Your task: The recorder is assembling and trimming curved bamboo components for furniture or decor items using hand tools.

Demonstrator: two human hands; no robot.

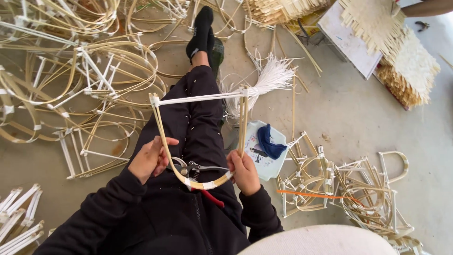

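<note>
Bamboo frame (198, 137), U-shaped and white-taped, is gripped by left hand (150, 158) and right hand (244, 171), both closed round it, above pruning shears (198, 172) on lap.

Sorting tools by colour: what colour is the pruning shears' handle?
Red, on the one handle showing under the pruning shears on the lap, in the head view.

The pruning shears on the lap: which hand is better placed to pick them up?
Probably the left hand. Its fingers lie right beside the pruning shears, gripping the bent cane frame only loosely. The right hand is closed around the frame's other side and holds it steady.
</note>
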